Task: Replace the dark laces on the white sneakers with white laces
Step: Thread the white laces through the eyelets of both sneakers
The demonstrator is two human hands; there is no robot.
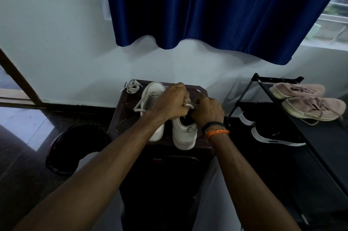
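Observation:
Two white sneakers stand side by side on a small dark table (120, 110). The left sneaker (153, 97) has a white lace hanging loose off its left side. Both my hands work over the right sneaker (183, 134). My left hand (172, 101) grips a white lace end (189, 106) between curled fingers. My right hand (207, 110) pinches a lace just beside it; its colour is hard to tell. A spare bundled white lace (131, 85) lies at the table's far left corner. The right sneaker's eyelets are hidden under my hands.
A black shoe rack (310, 136) stands to the right with a pair of pink sneakers (308, 100) on top and black shoes with white soles (271, 134) on the floor beside it. A dark round bin (75, 147) sits left of the table. Blue curtain (216, 8) hangs on the wall behind.

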